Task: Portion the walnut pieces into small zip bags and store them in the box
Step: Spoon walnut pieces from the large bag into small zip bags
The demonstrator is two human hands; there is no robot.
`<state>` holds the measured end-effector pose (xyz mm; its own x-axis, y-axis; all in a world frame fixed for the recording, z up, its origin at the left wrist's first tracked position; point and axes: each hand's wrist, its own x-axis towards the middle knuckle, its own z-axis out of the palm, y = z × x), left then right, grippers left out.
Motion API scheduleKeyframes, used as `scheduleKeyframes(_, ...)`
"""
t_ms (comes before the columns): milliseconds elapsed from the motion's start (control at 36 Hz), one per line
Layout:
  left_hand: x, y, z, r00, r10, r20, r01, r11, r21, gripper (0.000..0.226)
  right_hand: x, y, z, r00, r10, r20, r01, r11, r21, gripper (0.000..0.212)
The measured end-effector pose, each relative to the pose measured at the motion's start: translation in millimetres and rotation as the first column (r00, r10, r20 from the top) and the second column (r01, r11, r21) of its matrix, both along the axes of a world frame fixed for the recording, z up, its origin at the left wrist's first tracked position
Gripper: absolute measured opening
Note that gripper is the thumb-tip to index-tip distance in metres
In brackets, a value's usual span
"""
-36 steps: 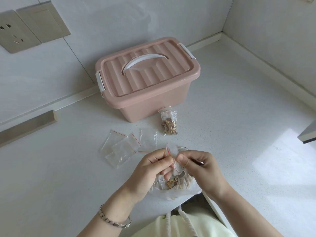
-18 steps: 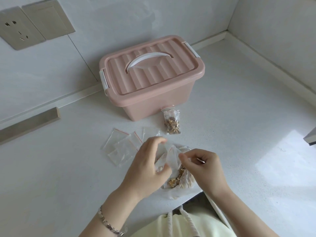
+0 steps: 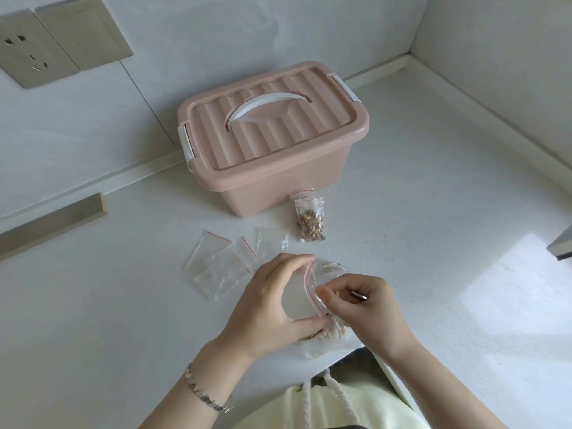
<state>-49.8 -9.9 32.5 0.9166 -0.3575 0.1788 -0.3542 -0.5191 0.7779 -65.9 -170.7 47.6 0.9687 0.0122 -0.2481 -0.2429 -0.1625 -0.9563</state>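
Observation:
My left hand [image 3: 272, 301] holds a small clear zip bag [image 3: 305, 297] with a red strip between thumb and fingers, its mouth spread open. My right hand [image 3: 368, 311] pinches the bag's other edge and also grips a metal spoon [image 3: 359, 295], mostly hidden in the fist. Under both hands lies a larger clear bag of walnut pieces [image 3: 328, 334] at the counter's front edge. A filled small bag of walnuts [image 3: 310, 219] leans against the pink box [image 3: 272, 137], whose lid is closed and latched. Several empty zip bags [image 3: 226, 263] lie to the left.
The white counter [image 3: 433, 230] meets walls at the back and right. Wall sockets [image 3: 40, 48] sit at upper left. A grey strip [image 3: 52, 221] lies along the left wall base. A dark object's corner [image 3: 561, 246] pokes in at right.
My left hand has spread the small bag's mouth wider and turned it so the red strip faces up. My right hand has shifted onto the bag's edge.

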Motion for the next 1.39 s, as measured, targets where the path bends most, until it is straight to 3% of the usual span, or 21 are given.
scheduleKeyframes(194,-5.5,-1.2,0.2,0.986,0.117,0.116,-0.120,0.992,0.022,0.052,1.1,1.0,0.8,1.000,0.013,0.009,-0.013,1.000,-0.010,0.021)
scheduleKeyframes(333,-14.4,8.2,-8.2,0.950,0.263,-0.170,-0.276,0.959,-0.063,0.034,2.1,-6.6,3.1,1.000,-0.004,0.018,0.004,0.999,-0.034,0.032)
scheduleKeyframes(472,-29.7,23.5,-33.4,0.825,0.246,-0.509,-0.327,0.942,-0.073,0.030,2.3,-27.6,-0.4,0.996,-0.085,0.019,0.086,0.995,-0.045,0.049)
scheduleKeyframes(583,-34.0,29.2,-55.7,0.797,0.179,-0.577,-0.237,0.971,-0.026,0.035,3.2,-40.9,-12.8,0.998,-0.060,0.011,0.061,0.962,-0.267,0.050)
scheduleKeyframes(750,-25.0,21.6,-68.3,0.736,0.102,-0.669,-0.088,0.995,0.056,0.032,-4.2,-51.5,-28.4,0.987,-0.154,-0.039,0.129,0.919,-0.374,0.050)
scheduleKeyframes(944,-5.0,13.8,-74.0,0.724,0.148,-0.674,-0.103,0.989,0.106,0.031,-10.6,-66.2,-48.1,0.963,-0.265,0.046,0.266,0.911,-0.314,0.034)
scheduleKeyframes(1139,17.7,11.2,-71.3,0.809,0.096,-0.581,-0.061,0.995,0.080,0.031,-10.0,-70.9,-63.4,0.973,-0.155,0.172,0.214,0.883,-0.418,0.027)
scheduleKeyframes(1222,20.9,11.5,-72.4,0.803,0.079,-0.590,-0.028,0.995,0.095,0.032,-10.2,-66.6,-69.9,0.975,-0.094,0.200,0.176,0.878,-0.446,0.021)
scheduleKeyframes(1389,11.5,12.3,-80.5,0.774,0.048,-0.631,-0.015,0.998,0.058,0.032,-17.7,-60.4,-81.4,0.912,0.091,0.401,0.128,0.863,-0.488,0.062)
